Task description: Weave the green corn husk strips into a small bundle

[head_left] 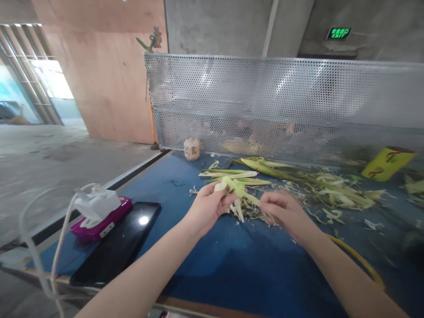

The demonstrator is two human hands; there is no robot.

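Note:
My left hand is closed around a small pale-green corn ear still wrapped in husk, held above the blue table. My right hand pinches a strip of husk that runs from the ear down to its fingers. Beneath both hands lies a small heap of torn husk and silk. Several unpeeled slender corn ears lie just beyond my hands.
A long pile of husk scraps stretches right along a perforated metal screen. A yellow container lies at far right. A black phone, a magenta device with a white charger and cable, and a small jar sit at left.

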